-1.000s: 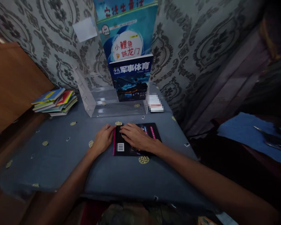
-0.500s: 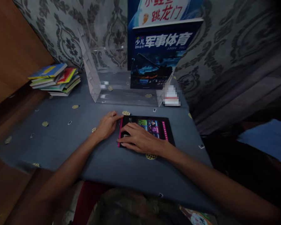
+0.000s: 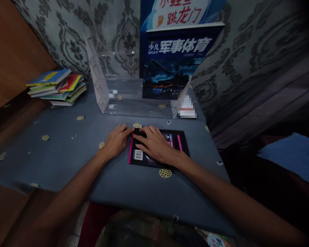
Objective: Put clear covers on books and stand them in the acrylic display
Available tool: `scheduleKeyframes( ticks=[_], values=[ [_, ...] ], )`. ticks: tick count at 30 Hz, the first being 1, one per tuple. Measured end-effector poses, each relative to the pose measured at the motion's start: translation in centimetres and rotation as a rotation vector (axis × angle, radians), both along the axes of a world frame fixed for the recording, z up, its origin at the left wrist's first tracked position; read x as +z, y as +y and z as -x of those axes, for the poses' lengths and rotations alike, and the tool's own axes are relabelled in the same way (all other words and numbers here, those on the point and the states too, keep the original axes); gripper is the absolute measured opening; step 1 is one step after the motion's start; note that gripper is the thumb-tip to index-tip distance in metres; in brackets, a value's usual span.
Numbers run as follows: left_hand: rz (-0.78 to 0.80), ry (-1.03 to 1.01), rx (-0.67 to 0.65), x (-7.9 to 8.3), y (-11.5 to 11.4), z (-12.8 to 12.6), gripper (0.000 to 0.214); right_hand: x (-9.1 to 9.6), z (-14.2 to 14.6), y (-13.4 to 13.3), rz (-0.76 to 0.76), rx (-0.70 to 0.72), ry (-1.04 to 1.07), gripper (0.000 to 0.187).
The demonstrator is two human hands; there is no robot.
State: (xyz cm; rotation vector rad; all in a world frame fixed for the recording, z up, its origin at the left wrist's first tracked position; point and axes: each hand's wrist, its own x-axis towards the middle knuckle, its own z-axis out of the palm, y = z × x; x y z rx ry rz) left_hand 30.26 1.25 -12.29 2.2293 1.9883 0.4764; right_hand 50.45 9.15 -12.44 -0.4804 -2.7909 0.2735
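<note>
A black book (image 3: 181, 157) with a magenta spine strip lies flat on the cloth-covered table, its barcode side up. My left hand (image 3: 117, 140) is at the book's far left corner. Its fingers are curled, with one digit reaching onto the corner; part of the grip is hidden. My right hand (image 3: 158, 145) rests palm down across the middle of the cover, fingers spread and partly hiding the pictures. The barcode shows just below those fingers.
Behind the book stands a clear acrylic rack (image 3: 101, 85) holding a blue military book (image 3: 167, 65) and another book (image 3: 181, 12). Several books form a stack (image 3: 58, 85) at the back left. A pixelated object (image 3: 187, 108) sits beside the rack. The table's edge (image 3: 218, 151) drops off at right.
My right hand has slid across the cover toward its far edge, uncovering the barcode. My left hand stays at the far left corner. The whole view has shifted slightly.
</note>
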Motion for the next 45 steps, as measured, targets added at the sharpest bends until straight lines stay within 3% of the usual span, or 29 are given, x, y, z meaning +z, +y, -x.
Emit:
scheduleKeyframes(
  ticks=[12,15,23,26,31,33,36,41,45],
  values=[
    [-0.054,0.090,0.059,0.2,-0.3,-1.0,0.040,0.7,-0.1,-0.4,-0.022,-0.148,-0.028,0.040],
    [-0.097,0.108,0.023,0.4,-0.4,-1.5,0.036,0.8,-0.2,-0.2,-0.019,-0.167,-0.042,0.039],
    [-0.003,0.129,0.026,0.6,-0.6,-1.9,0.039,0.4,-0.2,-0.3,-0.045,-0.182,-0.015,0.036],
    [0.049,0.113,-0.037,1.0,-1.0,-1.3,0.054,0.4,-0.4,-0.1,-0.032,-0.172,-0.010,0.035],
    [0.205,0.122,-0.199,1.7,-2.3,-0.6,0.102,0.4,-0.8,0.4,-0.017,-0.163,-0.029,0.035],
    [0.238,0.125,-0.235,1.7,-2.6,-0.5,0.110,0.5,-0.9,0.6,-0.024,-0.177,-0.048,0.035],
    [0.268,0.101,-0.243,1.8,-2.6,0.0,0.104,0.8,-1.1,0.9,-0.029,-0.221,-0.085,0.035],
    [0.300,0.042,-0.223,2.5,-1.6,2.2,0.072,2.6,-1.7,0.9,-0.001,-0.328,-0.199,0.034],
    [0.243,0.013,-0.102,2.9,-1.3,3.2,0.049,3.9,-2.2,0.9,0.085,-0.419,-0.284,0.034]
  ],
)
